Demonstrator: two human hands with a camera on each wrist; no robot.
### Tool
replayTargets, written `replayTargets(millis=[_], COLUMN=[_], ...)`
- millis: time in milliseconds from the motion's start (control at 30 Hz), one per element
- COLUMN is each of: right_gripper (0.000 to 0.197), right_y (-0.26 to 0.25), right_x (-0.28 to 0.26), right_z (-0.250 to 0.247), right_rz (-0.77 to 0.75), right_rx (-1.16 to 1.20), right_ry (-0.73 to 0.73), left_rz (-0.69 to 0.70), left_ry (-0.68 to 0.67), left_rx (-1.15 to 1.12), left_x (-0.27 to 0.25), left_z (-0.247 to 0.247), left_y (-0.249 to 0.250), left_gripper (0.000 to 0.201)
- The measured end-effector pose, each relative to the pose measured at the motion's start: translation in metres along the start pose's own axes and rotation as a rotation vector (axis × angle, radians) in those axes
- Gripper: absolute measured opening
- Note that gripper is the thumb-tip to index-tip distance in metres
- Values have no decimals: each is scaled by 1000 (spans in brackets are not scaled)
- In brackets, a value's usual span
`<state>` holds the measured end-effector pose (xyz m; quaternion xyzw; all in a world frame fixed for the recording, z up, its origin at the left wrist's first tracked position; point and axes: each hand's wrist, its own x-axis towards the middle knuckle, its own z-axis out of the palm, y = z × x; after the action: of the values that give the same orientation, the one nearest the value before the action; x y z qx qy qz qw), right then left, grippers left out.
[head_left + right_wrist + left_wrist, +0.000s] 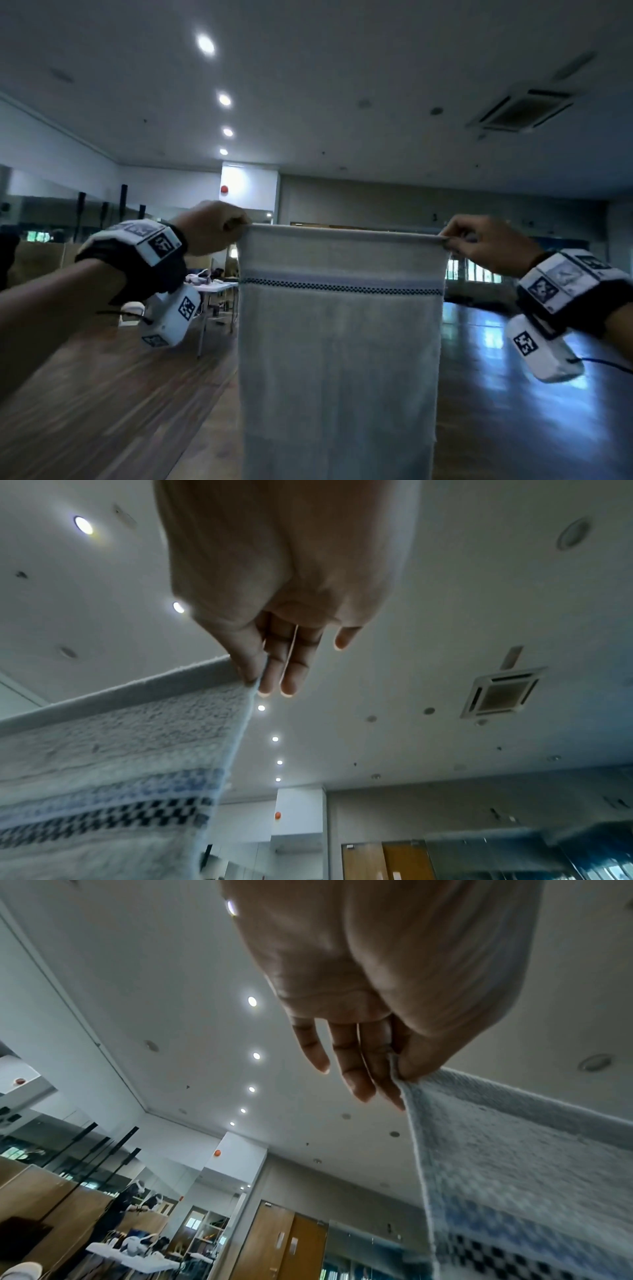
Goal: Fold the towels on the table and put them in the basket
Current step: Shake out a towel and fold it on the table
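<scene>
A pale towel [339, 342] with a dark checked band near its top hangs full length in the air in front of the person, its upper hem stretched level. The left hand [209, 228] pinches the top left corner between thumb and fingers [346, 1066], the remaining ones extended loosely. The right hand [486, 245] pinches the top right corner the same way, thumb against fingers [294, 666]. Behind lie a wooden floor [102, 394], a far white counter [215, 286] with clutter, and ceiling lights [205, 44].
</scene>
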<state>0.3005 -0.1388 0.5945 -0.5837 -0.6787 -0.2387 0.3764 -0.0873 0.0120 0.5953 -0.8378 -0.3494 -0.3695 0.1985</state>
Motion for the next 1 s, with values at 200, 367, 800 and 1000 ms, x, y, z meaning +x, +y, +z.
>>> replayTargets(millis=[200, 367, 800, 1000], right_gripper=[8, 15, 17, 10], right_y=[-19, -12, 16, 13], right_x=[36, 38, -46, -38], right_z=[-44, -24, 95, 76], right_rz=[-37, -8, 27, -9], right_rx=[0, 13, -273, -170], right_ry=[94, 57, -179, -39], left_rz=[-4, -22, -116, -109], left_ry=[127, 79, -275, -98], left_rx=[34, -1, 46, -81], left_x=[29, 21, -64, -54], left_z=[-51, -45, 94, 82], left_y=[0, 1, -10, -19], left_gripper=[19, 18, 15, 12])
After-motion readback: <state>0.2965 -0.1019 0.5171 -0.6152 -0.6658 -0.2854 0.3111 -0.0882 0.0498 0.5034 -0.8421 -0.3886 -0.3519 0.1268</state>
